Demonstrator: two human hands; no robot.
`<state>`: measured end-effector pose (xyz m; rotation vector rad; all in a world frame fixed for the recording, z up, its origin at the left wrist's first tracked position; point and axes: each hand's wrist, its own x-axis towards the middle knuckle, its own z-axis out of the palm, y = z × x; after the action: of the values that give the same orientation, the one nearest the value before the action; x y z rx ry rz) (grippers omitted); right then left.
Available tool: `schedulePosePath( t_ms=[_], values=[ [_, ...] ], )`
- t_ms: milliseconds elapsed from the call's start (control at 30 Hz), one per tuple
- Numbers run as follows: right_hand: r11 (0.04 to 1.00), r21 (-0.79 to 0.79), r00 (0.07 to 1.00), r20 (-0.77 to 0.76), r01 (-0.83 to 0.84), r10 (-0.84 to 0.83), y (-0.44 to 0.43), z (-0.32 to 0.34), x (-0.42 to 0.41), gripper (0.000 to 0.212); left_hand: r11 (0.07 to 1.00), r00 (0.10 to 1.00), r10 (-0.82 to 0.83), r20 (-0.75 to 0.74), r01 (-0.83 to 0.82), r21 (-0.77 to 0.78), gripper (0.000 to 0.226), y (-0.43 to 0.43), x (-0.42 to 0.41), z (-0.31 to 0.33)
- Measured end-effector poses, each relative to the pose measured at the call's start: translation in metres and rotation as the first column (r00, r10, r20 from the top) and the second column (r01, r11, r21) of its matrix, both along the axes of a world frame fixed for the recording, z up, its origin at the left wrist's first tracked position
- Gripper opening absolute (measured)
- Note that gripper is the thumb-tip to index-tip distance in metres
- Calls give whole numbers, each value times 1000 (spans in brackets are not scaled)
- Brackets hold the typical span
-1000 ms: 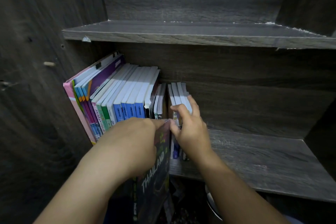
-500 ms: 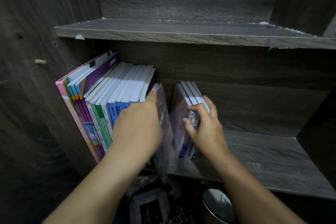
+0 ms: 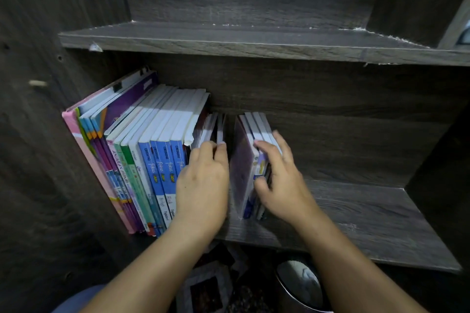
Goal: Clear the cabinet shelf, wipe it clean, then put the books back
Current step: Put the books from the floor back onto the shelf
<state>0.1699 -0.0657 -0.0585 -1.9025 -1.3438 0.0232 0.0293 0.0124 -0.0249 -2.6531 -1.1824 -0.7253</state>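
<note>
Reshelving looks well advanced: the row of books [image 3: 152, 160] stands at the left end of the shelf [image 3: 368, 223], left hand [image 3: 203, 185] fingers together pressing thin spines in, right hand [image 3: 279, 180] gripping a small bunch [image 3: 250, 168] across a gap, not yet closed up.

books [image 3: 142, 150] left on shelf [image 3: 368, 221]

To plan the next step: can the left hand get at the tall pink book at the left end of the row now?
Probably yes: the tall pink book shows an uncovered spine, and the left hand only presses thin upright books nearby, holding nothing.
</note>
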Motion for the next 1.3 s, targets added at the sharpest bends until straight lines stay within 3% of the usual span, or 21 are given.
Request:
schedulePosePath(
  t_ms=[100, 200, 300, 433, 500, 667, 733, 867, 933, 1067, 1167, 1300],
  values=[
    [999, -25, 998, -56, -20, 19, 1, 1, -1, 72, 992, 989, -91, 116, 80, 95, 53, 5, 2, -7],
    [998, -32, 998, -53, -47, 45, 3, 0, -2, 73, 977, 983, -178, 43, 171, 124, 60, 3, 5, -14],
    [998, -27, 997, -49, -65, 63, 6, 0, -4, 74, 982, 986, -166, 25, 163, 100, 61, -4, 6, -14],
    [998, -17, 996, -58, -63, 62, 9, -2, -3, 71, 984, 987, -147, 66, 139, 108, 28, -7, 6, -7],
    [998, -7, 996, -71, -63, 63, 10, -1, -3, 68, 989, 987, -139, 83, 134, 57, 26, -12, 6, -4],
    [1000, -1, 998, -51, -22, 22, 11, 4, -6, 61, 960, 979, 0, 204, 57, -273, 17, -21, 6, 2],
    [1000, 2, 998, -54, -19, 19, 11, 5, -6, 58, 944, 972, 80, 223, -2, -330, 28, -18, 6, 5],
    [1000, 19, 999, -45, -22, 23, 12, 3, -5, 49, 923, 986, 166, 18, -148, -355, 49, -24, 6, 9],
    [999, 30, 999, -41, -25, 26, 13, 3, -5, 44, 921, 990, 139, -7, -132, -366, 54, -27, 6, 7],
    [999, 23, 999, -23, -33, 34, 13, 4, -7, 41, 933, 995, 93, -29, -98, -346, 93, -14, 6, -4],
    [999, 20, 999, -33, -38, 39, 13, 6, -8, 41, 923, 996, 47, -76, -73, -377, 101, -12, 0, 5],
    [999, 44, 998, -62, 12, -9, 16, 10, -13, 42, 921, 973, 18, -230, -105, -374, 96, -16, -25, 31]
  ],
)
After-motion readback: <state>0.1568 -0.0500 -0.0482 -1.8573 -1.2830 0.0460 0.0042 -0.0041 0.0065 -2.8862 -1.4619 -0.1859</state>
